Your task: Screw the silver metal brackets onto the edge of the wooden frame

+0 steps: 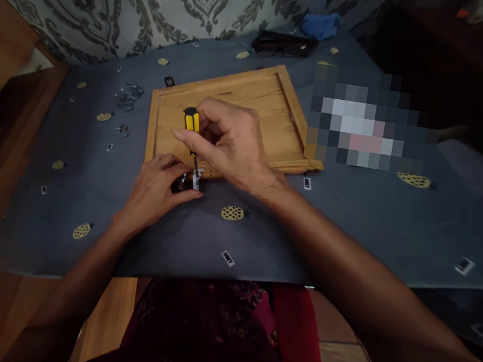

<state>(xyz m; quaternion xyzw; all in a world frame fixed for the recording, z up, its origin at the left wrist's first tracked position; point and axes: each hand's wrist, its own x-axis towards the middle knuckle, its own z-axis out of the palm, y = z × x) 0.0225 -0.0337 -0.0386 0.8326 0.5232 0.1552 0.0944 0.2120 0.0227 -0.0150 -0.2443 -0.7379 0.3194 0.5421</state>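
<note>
My dark floral garment (209,333) fills the bottom middle of the frame, below the cloth-covered surface (278,241). Left of centre, my right hand (233,143) has its fingers clamped on the yellow-and-black screwdriver (192,122), whose shaft slants down to a metal hinge (197,179) at the near edge of the framed wooden panel (229,106). My left hand (154,186) brackets that hinge, thumb on the near side and forefinger on the far side, tips apart; I cannot tell whether they press on it.

The tip could jump out of the screw head if I lean the shaft too far, and my left thumb and forefinger are close enough to be jabbed. A loose hold would let the hinge twist and sit crooked. The panel could slide on the cloth if I push sideways. The small screws (122,128), lying loose at centre left, could scatter if my sleeveless forearm swept them.
</note>
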